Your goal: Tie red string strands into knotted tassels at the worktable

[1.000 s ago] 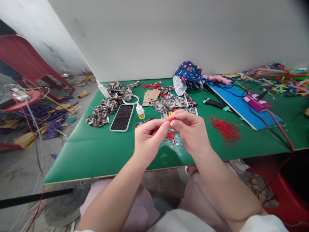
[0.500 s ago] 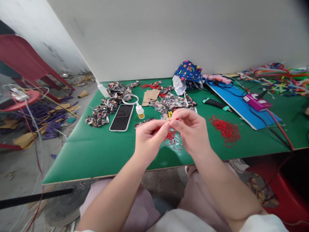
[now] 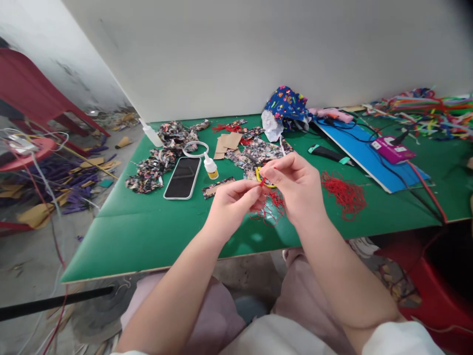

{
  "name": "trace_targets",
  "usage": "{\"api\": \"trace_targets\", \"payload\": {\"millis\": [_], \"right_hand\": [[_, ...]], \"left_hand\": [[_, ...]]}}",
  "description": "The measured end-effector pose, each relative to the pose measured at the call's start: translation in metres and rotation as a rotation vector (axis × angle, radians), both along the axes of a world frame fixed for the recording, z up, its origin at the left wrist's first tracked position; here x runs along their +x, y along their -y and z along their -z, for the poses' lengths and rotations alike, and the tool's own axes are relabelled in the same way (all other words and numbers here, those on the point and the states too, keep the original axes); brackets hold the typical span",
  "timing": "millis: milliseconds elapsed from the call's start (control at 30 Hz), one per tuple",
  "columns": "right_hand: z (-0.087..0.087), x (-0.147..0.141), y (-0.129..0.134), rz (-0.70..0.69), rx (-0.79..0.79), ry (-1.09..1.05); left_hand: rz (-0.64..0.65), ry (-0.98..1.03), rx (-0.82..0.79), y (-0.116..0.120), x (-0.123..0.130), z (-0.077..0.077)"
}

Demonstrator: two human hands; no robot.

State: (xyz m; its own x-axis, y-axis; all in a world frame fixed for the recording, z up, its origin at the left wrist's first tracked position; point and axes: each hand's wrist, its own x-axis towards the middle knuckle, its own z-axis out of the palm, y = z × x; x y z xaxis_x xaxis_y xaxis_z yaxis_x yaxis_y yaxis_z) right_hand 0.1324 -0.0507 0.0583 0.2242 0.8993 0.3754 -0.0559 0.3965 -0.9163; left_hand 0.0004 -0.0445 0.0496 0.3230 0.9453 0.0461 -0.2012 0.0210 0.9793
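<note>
My left hand [image 3: 232, 204] pinches a small piece of red cord [image 3: 262, 182] between thumb and forefinger. My right hand [image 3: 297, 182] is closed in a pinch just right of it, with a speck of red at its fingertips; the fingers hide most of what is there. Loops of red cord [image 3: 271, 209] show below and behind the hands. Yellow-handled scissors [image 3: 258, 173] lie partly hidden behind my right hand, beside patterned fabric scraps [image 3: 254, 152]. A patterned strip with a brown piece on it [image 3: 218, 188] lies left of my left hand.
On the green table [image 3: 140, 236] are a phone [image 3: 182, 178], a small glue bottle [image 3: 211, 166], brown card pieces [image 3: 227, 143], a cutter knife [image 3: 330, 154], a red cord pile [image 3: 344, 194], a blue board [image 3: 364, 150] and a purple box [image 3: 393, 149]. A white bottle [image 3: 151, 134] stands far left.
My hands have drawn slightly apart at the fingertips, and the red piece in my left hand now shows. The view has shifted slightly.
</note>
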Motion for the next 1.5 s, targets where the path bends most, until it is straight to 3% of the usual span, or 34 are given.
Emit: {"api": "trace_targets", "payload": {"millis": [533, 900, 1000, 1067, 1167, 1300, 1500], "right_hand": [[0.008, 0.036, -0.025, 0.29, 0.116, -0.006], [0.009, 0.055, -0.03, 0.377, 0.194, 0.078], [0.011, 0.055, -0.029, 0.364, 0.202, 0.107], [0.01, 0.052, -0.026, 0.38, 0.218, 0.164], [0.005, 0.045, -0.017, 0.438, 0.272, 0.393], [-0.003, 0.033, -0.005, 0.42, 0.389, 0.74], [-0.004, 0.016, 0.0, 0.35, 0.51, 0.867]], "left_hand": [[0.229, -0.118, -0.282, -0.013, 0.003, 0.019], [0.319, -0.209, -0.279, -0.013, 0.004, 0.023], [0.35, -0.318, -0.185, -0.014, 0.003, 0.025], [0.293, -0.424, -0.054, -0.015, 0.003, 0.026], [0.065, -0.54, 0.197, -0.016, 0.002, 0.023], [-0.193, -0.52, 0.489, -0.01, -0.003, 0.01], [-0.415, -0.455, 0.883, 0.009, -0.01, -0.009]]}}
